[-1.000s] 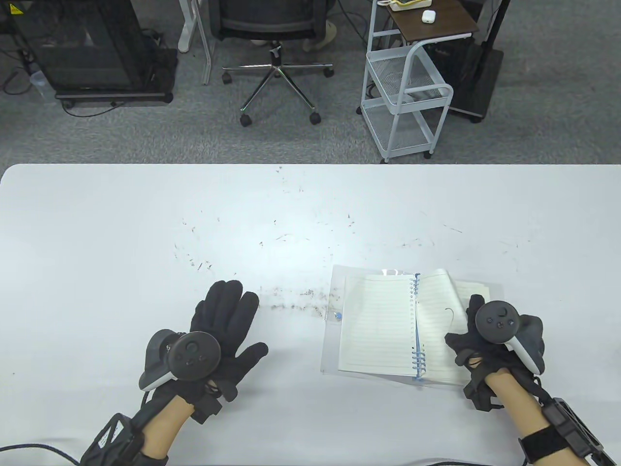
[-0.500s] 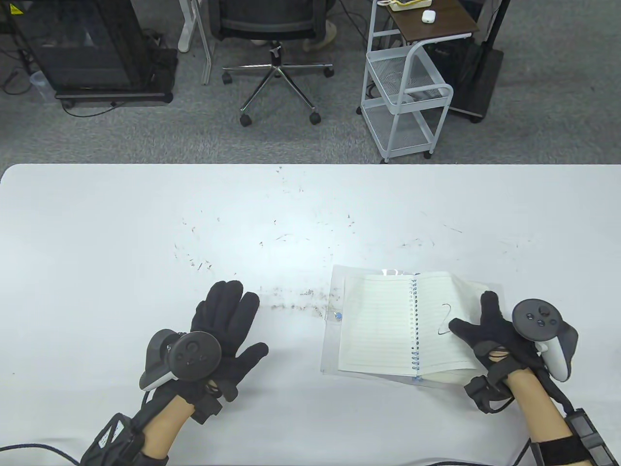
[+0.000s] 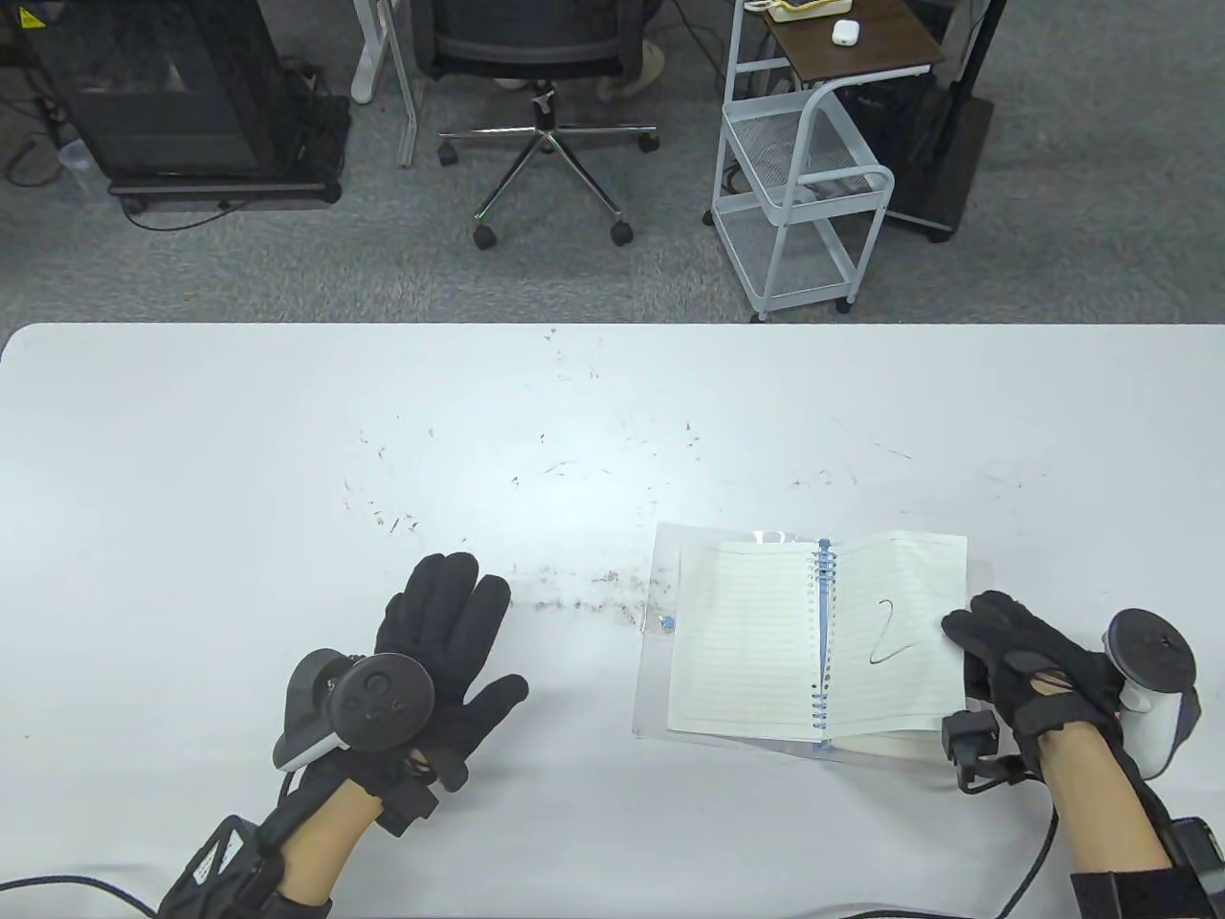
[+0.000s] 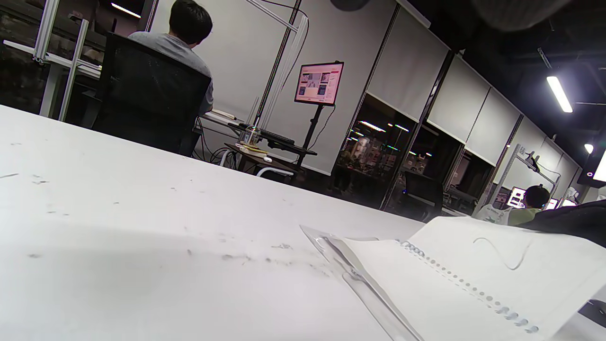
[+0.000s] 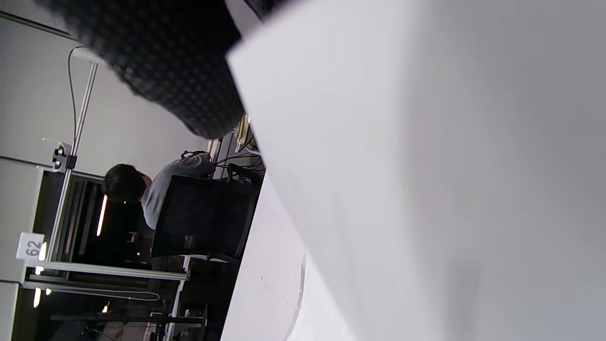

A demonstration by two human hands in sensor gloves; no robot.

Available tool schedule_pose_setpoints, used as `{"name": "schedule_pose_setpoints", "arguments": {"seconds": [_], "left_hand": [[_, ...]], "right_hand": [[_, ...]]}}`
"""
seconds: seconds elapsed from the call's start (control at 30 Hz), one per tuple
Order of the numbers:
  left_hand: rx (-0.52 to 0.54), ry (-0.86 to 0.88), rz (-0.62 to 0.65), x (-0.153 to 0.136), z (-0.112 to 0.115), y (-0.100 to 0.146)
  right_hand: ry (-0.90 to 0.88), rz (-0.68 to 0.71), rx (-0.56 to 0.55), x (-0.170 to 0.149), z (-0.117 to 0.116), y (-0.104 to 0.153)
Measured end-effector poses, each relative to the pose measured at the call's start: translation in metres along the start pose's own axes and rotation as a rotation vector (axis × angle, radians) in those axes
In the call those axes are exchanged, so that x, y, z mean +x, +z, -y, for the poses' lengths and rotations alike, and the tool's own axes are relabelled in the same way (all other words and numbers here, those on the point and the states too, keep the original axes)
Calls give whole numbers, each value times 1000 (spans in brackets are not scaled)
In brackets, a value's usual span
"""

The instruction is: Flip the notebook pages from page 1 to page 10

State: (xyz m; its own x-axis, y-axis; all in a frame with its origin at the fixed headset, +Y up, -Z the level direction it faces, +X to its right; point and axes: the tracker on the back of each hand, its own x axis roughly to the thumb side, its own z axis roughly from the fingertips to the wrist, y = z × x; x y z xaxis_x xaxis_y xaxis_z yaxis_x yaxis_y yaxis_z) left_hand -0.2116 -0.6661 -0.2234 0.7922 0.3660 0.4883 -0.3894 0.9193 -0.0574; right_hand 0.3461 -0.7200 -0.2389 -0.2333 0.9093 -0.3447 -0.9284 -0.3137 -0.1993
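Observation:
A spiral notebook (image 3: 746,641) lies open on the white table (image 3: 287,459), right of centre near the front edge. Its right page (image 3: 890,584) bears a handwritten "2" (image 3: 888,634). My right hand (image 3: 957,637) grips the outer edge of that page, which is slightly lifted. In the right wrist view the page (image 5: 426,166) fills the frame, with a gloved finger (image 5: 180,71) against it. My left hand (image 3: 459,632) rests flat on the table, fingers spread, empty, left of the notebook. The left wrist view shows the notebook (image 4: 426,279) from low down.
The notebook's clear plastic cover (image 3: 656,613) lies flat under the left page. Dark scuff marks (image 3: 574,584) speckle the table between my hands. An office chair (image 3: 545,86) and a white wire cart (image 3: 794,191) stand beyond the table's far edge.
My right hand has slid right from the middle of the right page to its outer edge. The curled page has flattened, showing the "2". My left hand has not moved.

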Motion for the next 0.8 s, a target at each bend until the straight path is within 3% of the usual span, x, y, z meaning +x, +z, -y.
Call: {"name": "schedule_pose_setpoints", "arguments": {"seconds": [0.3,0.53,0.8], "left_hand": [[10,0,13,0,-1,0],[17,-3,31,2,-2,2],[22,-5,49,4,-2,3]], "right_hand": [[107,94,40,34,-27,1],[195,129,125,60,-69,-2],[278,124,186,62,-118,-12]]}}
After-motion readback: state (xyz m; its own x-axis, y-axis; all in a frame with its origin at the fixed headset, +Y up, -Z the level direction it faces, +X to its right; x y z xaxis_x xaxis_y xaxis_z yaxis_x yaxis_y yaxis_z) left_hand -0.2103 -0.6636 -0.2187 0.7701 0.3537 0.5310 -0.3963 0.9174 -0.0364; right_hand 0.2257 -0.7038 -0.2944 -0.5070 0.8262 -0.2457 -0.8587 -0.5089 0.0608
